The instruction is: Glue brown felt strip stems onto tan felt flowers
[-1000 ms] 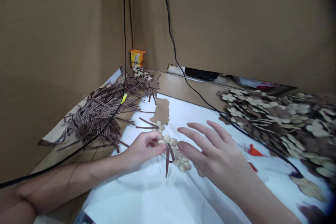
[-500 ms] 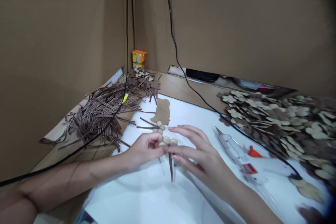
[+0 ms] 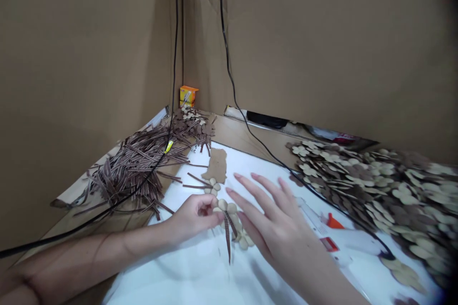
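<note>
Over the white sheet (image 3: 171, 271), near its middle, the person's left hand (image 3: 195, 214) pinches a pale felt flower (image 3: 232, 208) between thumb and fingers. Two dark ribbon strips (image 3: 227, 240) hang down the front of the flower, their loose ends spreading apart toward the wearer. The right hand (image 3: 277, 221) is open just beside it, palm down, fingers spread and reaching forward — whether a fingertip touches the flower cannot be told. More pale petals (image 3: 244, 239) show below the held flower, partly behind the right hand.

Just beyond the left hand, a smaller pale flower (image 3: 213, 187) lies on the sheet with two ribbon ends pointing left, close to a torn piece of brown cardboard (image 3: 217, 164). Farther left sits a tangled heap of dark ribbons (image 3: 130, 167), with a black cord (image 3: 175, 57) passing over it; a yellow tag (image 3: 169, 146) is on that cord. An orange and yellow box (image 3: 188, 97) stands at the far corner between the cardboard walls (image 3: 304, 33).

On the right lies a white glue gun (image 3: 352, 242) with an orange trigger, partly hidden by the right hand. A second black cord (image 3: 232, 86) runs down to the end of its handle, near a beige flower (image 3: 404, 274). Beyond it spreads a large pile of cream and brown flowers (image 3: 372, 176).
</note>
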A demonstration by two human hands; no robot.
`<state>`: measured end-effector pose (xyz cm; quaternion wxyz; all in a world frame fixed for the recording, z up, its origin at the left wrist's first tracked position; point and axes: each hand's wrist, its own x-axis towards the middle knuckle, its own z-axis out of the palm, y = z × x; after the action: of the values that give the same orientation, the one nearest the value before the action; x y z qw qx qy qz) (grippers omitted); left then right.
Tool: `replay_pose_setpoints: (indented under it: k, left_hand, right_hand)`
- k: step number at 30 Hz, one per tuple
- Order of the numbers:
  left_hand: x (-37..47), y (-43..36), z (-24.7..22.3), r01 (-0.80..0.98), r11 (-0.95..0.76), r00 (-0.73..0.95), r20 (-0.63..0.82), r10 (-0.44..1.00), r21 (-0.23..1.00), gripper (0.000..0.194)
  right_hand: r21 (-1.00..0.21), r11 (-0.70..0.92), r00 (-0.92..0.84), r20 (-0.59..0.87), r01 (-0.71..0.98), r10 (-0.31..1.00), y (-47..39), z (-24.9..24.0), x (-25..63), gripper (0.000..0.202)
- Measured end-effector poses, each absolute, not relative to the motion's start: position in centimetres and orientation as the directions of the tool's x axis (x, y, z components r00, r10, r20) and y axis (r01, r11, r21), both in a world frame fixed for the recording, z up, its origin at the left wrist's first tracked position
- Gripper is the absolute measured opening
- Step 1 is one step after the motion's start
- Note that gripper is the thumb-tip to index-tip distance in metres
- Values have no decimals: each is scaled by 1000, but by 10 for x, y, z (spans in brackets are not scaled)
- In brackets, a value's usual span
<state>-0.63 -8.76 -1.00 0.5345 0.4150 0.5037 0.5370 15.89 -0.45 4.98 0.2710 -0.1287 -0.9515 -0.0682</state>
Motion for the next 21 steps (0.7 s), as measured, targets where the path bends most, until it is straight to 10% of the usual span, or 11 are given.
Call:
replay_pose_setpoints:
  k: [7,10,15,21]
  left_hand:
    - [-7,-85,-7,-200,68,-80,-85,993,977,36]
    - [-8,-84,-5,-208,92,-97,-114,989,974,37]
    - [-8,-86,-7,-208,138,-76,-157,985,968,35]
    - [-7,-87,-9,-191,79,-72,-94,993,979,35]
  right_hand:
    - [-337,941,-994,91,27,61,-9,79,171,20]
    - [-192,978,-995,33,86,94,-6,81,186,15]
    - [220,882,-872,371,418,320,5,55,191,22]
    - [-10,995,-977,189,101,101,-9,67,176,65]
